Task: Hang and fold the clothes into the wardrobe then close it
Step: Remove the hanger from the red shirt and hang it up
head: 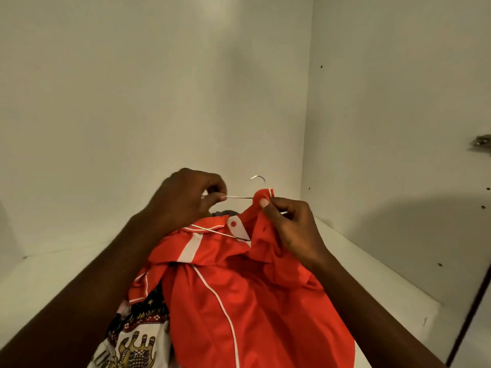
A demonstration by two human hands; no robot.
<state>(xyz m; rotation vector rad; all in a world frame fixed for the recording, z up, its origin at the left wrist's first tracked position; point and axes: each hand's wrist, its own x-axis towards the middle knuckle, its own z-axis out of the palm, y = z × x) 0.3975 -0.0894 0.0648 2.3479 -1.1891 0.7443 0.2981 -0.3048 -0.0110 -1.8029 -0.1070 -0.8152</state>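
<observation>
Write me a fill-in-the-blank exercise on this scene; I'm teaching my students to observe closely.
1. The left hand pinches a thin metal wire ____.
2. The right hand pinches the white-trimmed ____ shirt near its neck.
3. The wardrobe shelf beneath the shirt is ____.
Missing words: hanger; red; white.

On my feed the left hand (186,200) and the right hand (292,229) are bare. The left forearm (101,274) and right forearm (372,301) are uncovered all along their visible length. The right thumbnail (263,202) looks short and trimmed.
</observation>
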